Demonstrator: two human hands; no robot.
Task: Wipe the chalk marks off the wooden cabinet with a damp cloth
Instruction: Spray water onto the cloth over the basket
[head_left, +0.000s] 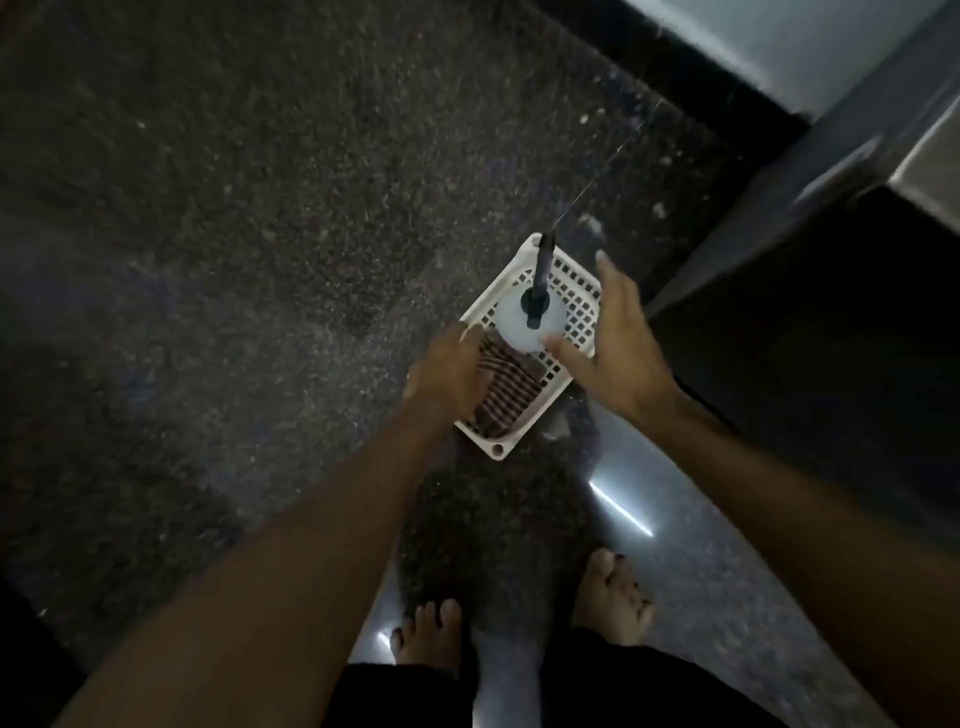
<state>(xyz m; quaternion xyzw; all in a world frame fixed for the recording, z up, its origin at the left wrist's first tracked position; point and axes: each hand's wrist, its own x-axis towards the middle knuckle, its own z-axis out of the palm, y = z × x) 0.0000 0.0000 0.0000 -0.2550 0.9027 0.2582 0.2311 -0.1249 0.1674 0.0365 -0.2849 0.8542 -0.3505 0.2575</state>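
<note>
A white plastic basket (576, 291) sits on the dark speckled floor below me. Inside it lie a brown striped cloth (506, 392) and a white spray bottle (517, 325) with a dark nozzle. My left hand (447, 371) reaches down onto the cloth, its fingers resting on the near end; whether they grip it is unclear. My right hand (615, 343) hovers over the basket beside the bottle with fingers spread and straight, holding nothing. A dark cabinet side (810, 322) stands at the right.
My bare feet (519, 623) stand on the glossy floor just behind the basket. A light reflection streaks the floor (621, 506) between feet and basket. A pale wall or ledge (779, 41) runs along the upper right corner.
</note>
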